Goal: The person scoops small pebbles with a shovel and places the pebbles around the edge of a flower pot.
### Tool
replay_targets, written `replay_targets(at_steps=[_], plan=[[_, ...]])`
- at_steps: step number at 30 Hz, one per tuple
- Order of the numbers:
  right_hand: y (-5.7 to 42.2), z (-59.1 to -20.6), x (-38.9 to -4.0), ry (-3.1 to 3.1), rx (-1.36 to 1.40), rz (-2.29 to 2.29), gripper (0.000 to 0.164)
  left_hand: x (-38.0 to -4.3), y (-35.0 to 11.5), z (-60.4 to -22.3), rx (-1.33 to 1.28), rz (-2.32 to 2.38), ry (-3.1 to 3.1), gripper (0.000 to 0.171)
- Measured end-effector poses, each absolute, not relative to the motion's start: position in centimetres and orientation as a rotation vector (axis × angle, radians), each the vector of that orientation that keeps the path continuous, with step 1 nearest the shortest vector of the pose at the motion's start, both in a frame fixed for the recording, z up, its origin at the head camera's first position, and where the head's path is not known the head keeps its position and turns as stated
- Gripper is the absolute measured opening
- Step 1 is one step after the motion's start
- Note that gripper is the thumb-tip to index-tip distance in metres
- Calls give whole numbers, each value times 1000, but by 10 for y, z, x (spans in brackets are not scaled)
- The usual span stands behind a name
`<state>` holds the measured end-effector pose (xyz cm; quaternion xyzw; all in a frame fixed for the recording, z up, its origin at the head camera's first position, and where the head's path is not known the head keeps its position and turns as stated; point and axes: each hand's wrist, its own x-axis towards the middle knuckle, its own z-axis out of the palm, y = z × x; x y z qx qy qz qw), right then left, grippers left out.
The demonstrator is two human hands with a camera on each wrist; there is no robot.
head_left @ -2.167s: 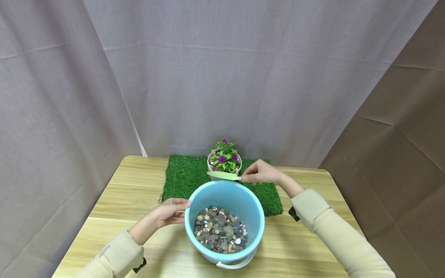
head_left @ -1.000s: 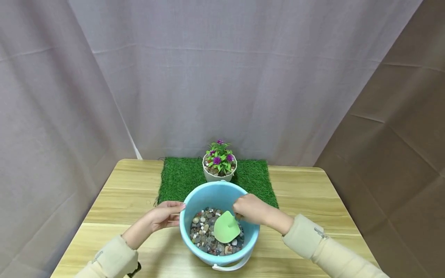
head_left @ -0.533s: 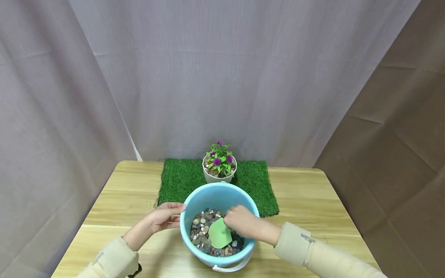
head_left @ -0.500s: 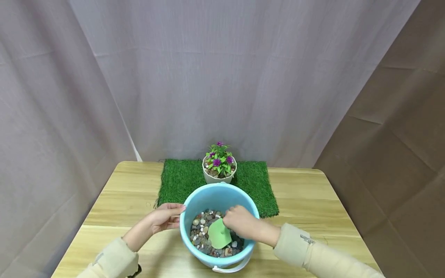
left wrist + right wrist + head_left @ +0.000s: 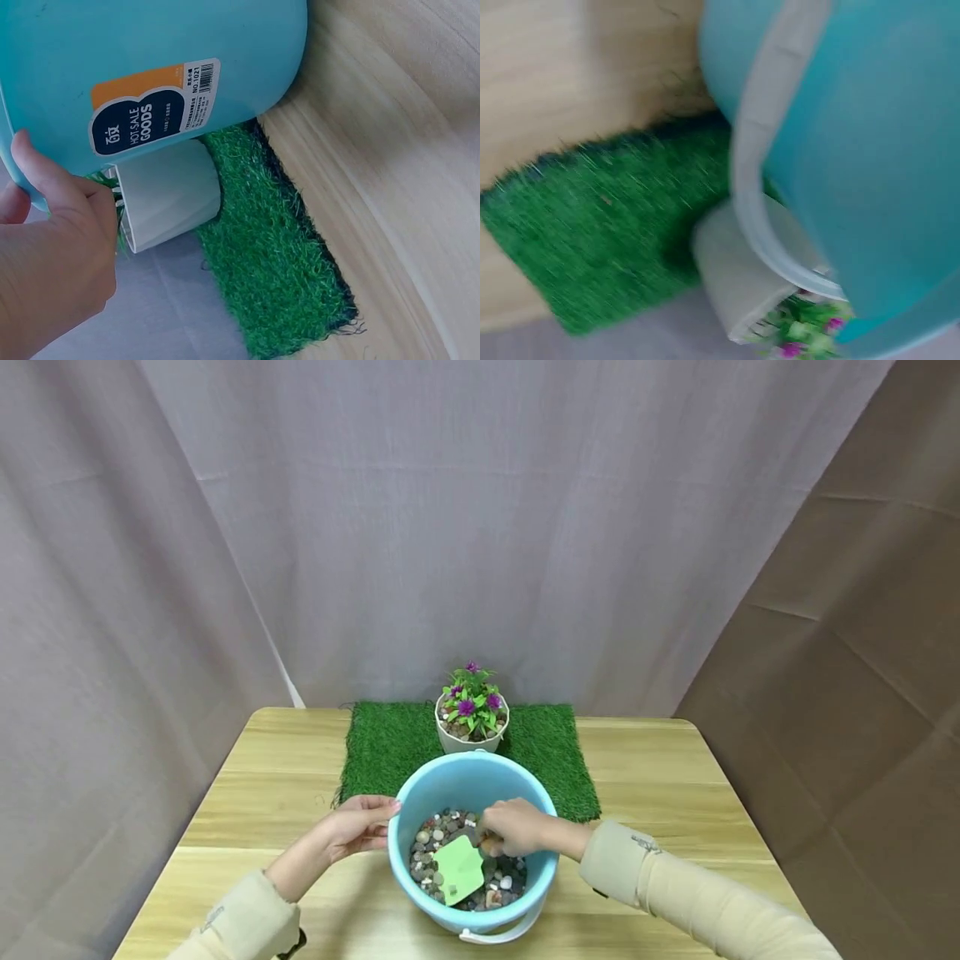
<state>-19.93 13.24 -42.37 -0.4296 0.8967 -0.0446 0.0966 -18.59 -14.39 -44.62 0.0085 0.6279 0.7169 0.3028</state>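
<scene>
A light blue bucket (image 5: 474,762) stands on the table with mixed pebbles (image 5: 506,882) covering its bottom. My left hand (image 5: 358,825) pinches the bucket's left rim; in the left wrist view the thumb lies over the rim of the bucket (image 5: 247,45). Inside the bucket, my right hand (image 5: 517,828) grips a garden trowel (image 5: 459,864) by its handle. The trowel's light green blade points down and left among the pebbles, with a small stone on or against it near the tip. The right wrist view is blurred and shows the outside of the bucket (image 5: 870,150), not the hand.
Behind the bucket a white flowerpot (image 5: 471,745) with purple flowers stands on a green artificial grass mat (image 5: 390,743). The bucket's white handle (image 5: 502,937) hangs at its near side. The wooden table (image 5: 285,777) meets grey curtains at the back.
From above the bucket's far rim, the trowel has come down into the bucket with my right hand. Its blade has since shifted left among the pebbles. My left hand has stayed on the rim.
</scene>
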Motion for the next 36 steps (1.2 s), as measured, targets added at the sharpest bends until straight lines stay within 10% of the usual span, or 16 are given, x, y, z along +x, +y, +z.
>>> replay_targets(at_steps=[36], plan=[[163, -390, -225, 2421, -1253, -618, 16, -185, -142, -445, -13, 1888, 1693, 41]])
